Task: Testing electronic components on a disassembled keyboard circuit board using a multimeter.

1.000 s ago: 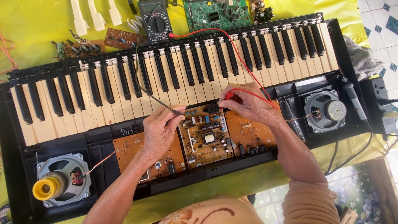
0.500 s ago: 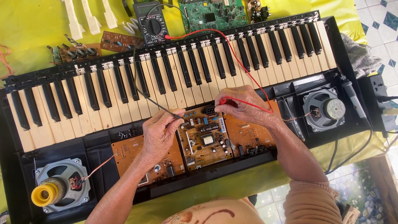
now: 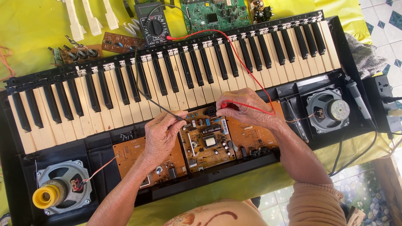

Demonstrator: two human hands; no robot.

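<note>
On the brown central circuit board [image 3: 208, 142] of the opened black keyboard [image 3: 167, 79], the left hand [image 3: 161, 136] pinches the thin black probe [image 3: 169, 112] and the right hand [image 3: 245, 109] the red probe [image 3: 224, 105], tips apart at its upper edge, evidently bridging two test points.

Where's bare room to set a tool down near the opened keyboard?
Free: yellow cloth left of the loose white keys, and the yellow strip under the keyboard's black case. Crowded: top centre, around the black multimeter and green circuit board; both hands cover the brown boards.
</note>
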